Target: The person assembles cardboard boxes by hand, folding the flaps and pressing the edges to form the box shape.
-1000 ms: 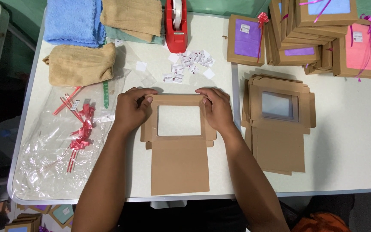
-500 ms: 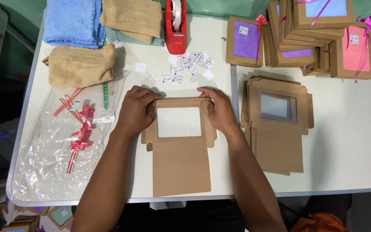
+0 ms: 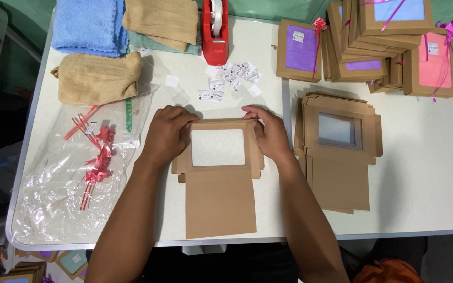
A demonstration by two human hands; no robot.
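Note:
A flat brown cardboard box blank [image 3: 220,202] with a clear window lies on the white table [image 3: 420,173] in front of me. My left hand [image 3: 166,133] presses on its left flap beside the window, fingers curled over the top left corner. My right hand [image 3: 269,131] grips the right flap and top right corner. Both hands bend the window frame's edges.
A stack of flat window box blanks [image 3: 339,149] lies to the right. Finished boxes with ribbons [image 3: 394,42] stand at the back right. A red tape dispenser [image 3: 215,31], small white labels [image 3: 229,78], folded towels [image 3: 95,76] and a plastic bag with red ribbons [image 3: 79,167] lie left and behind.
The hands have slid slightly on the box blank and the top flap now stands folded up along the window's far edge.

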